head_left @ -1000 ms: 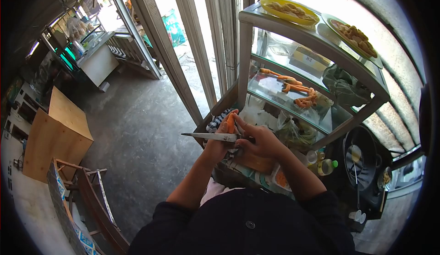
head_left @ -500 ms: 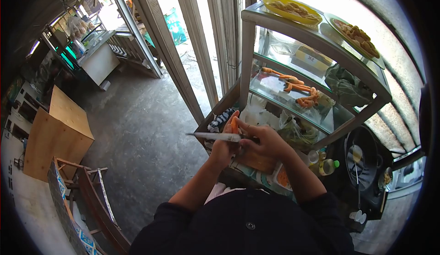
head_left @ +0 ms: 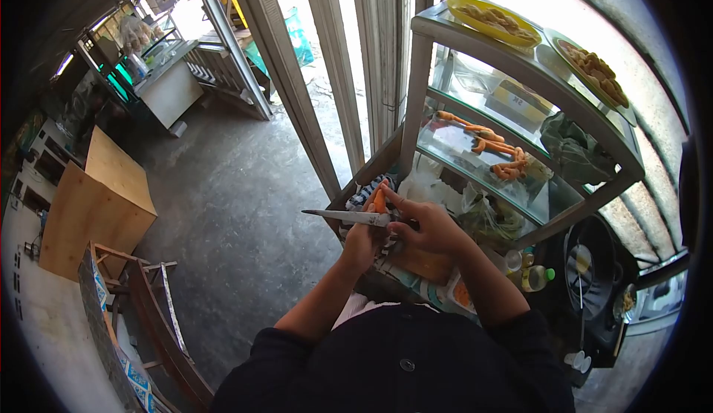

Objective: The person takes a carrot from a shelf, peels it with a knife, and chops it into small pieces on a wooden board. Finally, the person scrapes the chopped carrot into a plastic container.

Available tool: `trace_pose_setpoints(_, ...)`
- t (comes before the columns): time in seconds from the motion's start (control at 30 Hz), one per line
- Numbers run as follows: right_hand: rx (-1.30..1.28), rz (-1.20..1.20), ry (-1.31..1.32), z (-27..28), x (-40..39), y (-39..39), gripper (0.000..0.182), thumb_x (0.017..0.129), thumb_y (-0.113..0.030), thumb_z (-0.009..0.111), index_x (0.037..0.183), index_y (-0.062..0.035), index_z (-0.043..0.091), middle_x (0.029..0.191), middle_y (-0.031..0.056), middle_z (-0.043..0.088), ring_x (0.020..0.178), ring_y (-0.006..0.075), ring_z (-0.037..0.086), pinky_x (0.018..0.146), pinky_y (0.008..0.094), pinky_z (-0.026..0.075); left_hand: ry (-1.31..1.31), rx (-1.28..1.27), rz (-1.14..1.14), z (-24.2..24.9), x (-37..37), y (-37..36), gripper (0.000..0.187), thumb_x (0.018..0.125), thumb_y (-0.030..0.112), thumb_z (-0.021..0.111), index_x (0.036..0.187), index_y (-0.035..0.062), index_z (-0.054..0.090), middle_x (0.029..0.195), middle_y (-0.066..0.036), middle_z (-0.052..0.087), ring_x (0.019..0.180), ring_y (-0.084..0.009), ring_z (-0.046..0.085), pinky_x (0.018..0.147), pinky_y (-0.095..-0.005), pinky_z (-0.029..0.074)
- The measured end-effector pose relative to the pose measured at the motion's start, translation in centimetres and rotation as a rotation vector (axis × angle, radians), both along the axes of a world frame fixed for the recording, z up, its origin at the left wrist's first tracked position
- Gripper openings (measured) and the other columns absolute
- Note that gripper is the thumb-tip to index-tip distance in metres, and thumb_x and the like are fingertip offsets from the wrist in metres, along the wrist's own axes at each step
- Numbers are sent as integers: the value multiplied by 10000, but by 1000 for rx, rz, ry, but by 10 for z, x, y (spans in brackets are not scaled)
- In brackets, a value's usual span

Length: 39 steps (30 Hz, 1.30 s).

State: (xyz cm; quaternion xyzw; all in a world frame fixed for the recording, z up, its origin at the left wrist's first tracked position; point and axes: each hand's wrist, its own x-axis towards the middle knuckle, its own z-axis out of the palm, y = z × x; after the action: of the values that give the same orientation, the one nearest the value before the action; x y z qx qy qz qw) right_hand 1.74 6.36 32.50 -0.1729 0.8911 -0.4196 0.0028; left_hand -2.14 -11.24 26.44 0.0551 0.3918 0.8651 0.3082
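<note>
My left hand (head_left: 363,236) is closed around an orange carrot (head_left: 379,199) that stands upright between my hands. My right hand (head_left: 428,227) grips a knife (head_left: 345,216) whose long steel blade points left, lying across the carrot. Both hands are over a wooden cutting board (head_left: 423,263) at the front of a food stall counter. A striped cloth (head_left: 362,192) lies just beyond the carrot.
A glass display case (head_left: 520,79) stands ahead, with several carrots (head_left: 494,148) on its middle shelf and two plates of fried food (head_left: 494,18) on top. Bottles (head_left: 533,275) and a dark wok (head_left: 590,264) sit to the right. Wooden boxes (head_left: 96,205) stand on the concrete floor left.
My hands, the carrot and the knife stay together with almost no shift. My head has moved slightly, so the whole scene slid a little to the right.
</note>
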Motion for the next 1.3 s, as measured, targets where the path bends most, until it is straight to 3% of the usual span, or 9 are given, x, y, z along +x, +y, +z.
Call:
trace_pose_setpoints(0.2, 12, -25, 147, -23, -22, -2, 654, 878, -257, 649, 1472, -234, 376, 793, 190, 658, 692, 353, 646, 659, 370, 486, 54, 34, -35, -11, -3, -10, 493, 1032, 366, 351, 1496, 205, 307, 840, 29, 501, 647, -69, 438, 574, -239, 370)
trace_pose_setpoints(0.27, -179, -58, 240, -27, -25, -8, 605, 881, -231, 644, 1446, -206, 428, 761, 172, 652, 661, 329, 640, 644, 340, 486, 78, 122, -63, -11, -4, -11, 466, 1028, 390, 368, 1447, 187, 369, 828, 21, 513, 631, -77, 446, 570, -253, 372)
trace_pose_setpoints(0.4, -155, 2, -11, -13, -21, -12, 644, 887, -226, 635, 1475, -180, 375, 731, 156, 640, 627, 308, 629, 637, 334, 479, -107, 27, 78, -1, -4, -7, 370, 1026, 409, 383, 1292, 170, 476, 753, 55, 465, 561, -37, 385, 508, -188, 301)
trace_pose_setpoints(0.47, -200, 47, -21, -10, -20, -17, 672, 905, -235, 633, 1497, -151, 326, 684, 97, 592, 587, 157, 527, 651, 301, 459, -173, 13, 153, 1, -5, -8, 302, 1021, 415, 401, 1120, 157, 521, 738, 53, 490, 560, -48, 435, 500, -201, 327)
trace_pose_setpoints(0.7, 50, -62, 80, -10, -21, -26, 703, 872, -205, 658, 1494, -167, 333, 684, 121, 599, 563, 233, 565, 620, 327, 467, -366, 3, 244, 8, -1, -6, 300, 1023, 398, 396, 1058, 148, 558, 728, 43, 492, 546, -60, 442, 487, -224, 339)
trace_pose_setpoints(0.77, 71, -24, 149, -12, -23, -19, 699, 860, -197, 661, 1486, -179, 352, 689, 134, 600, 581, 263, 590, 625, 342, 474, -159, 161, 16, -36, -11, -16, 301, 1030, 389, 371, 1204, 186, 511, 735, 50, 489, 599, -75, 471, 528, -247, 383)
trace_pose_setpoints(0.87, 12, -4, 233, -22, -28, -12, 672, 885, -289, 643, 1483, -191, 353, 682, 123, 622, 593, 318, 620, 599, 399, 472, -37, 104, 59, -18, -4, -13, 313, 1032, 380, 361, 1249, 195, 492, 712, 65, 456, 563, -63, 409, 513, -230, 340)
trace_pose_setpoints(0.97, 86, -10, 44, 2, -18, -13, 682, 883, -302, 647, 1487, -202, 346, 693, 119, 633, 594, 312, 623, 604, 397, 478, -20, 52, 76, -9, -3, -9, 340, 1037, 377, 347, 1297, 191, 461, 742, 55, 486, 570, -58, 436, 520, -231, 357)
trace_pose_setpoints(1.3, 102, -87, 135, -8, -14, -16, 674, 888, -325, 638, 1489, -242, 343, 725, 142, 649, 610, 328, 633, 602, 404, 479, -68, 46, 96, -5, -1, -1, 365, 1042, 389, 336, 1345, 210, 434, 798, 44, 511, 584, -55, 450, 510, -228, 356)
